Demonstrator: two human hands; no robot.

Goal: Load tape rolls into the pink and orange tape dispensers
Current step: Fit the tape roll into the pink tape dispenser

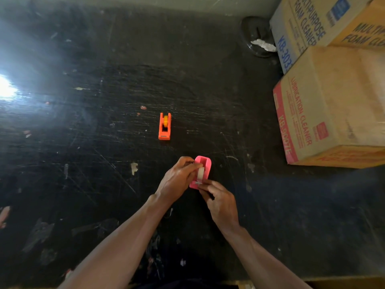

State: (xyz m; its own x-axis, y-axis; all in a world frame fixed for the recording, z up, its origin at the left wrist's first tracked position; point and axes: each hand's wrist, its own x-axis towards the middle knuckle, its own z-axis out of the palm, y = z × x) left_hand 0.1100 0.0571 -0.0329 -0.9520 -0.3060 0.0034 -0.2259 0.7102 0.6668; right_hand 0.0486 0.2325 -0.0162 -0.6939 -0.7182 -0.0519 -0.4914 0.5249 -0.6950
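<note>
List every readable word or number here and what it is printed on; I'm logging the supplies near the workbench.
"MULTIPURPOSE FOAM CLEANER" and "KB-303": upper cardboard box, side face.
"MULTI... FOAM CL...": same box, top face, cut off by the frame.
"LUBRICATION CLEANER": lower cardboard box.
"KB-9007E", roughly: lower box's pink strip, blurred, uncertain.
Small print and logo patches on both boxes: too blurred to read.
Pink dispenser, orange dispenser: no readable text.
</note>
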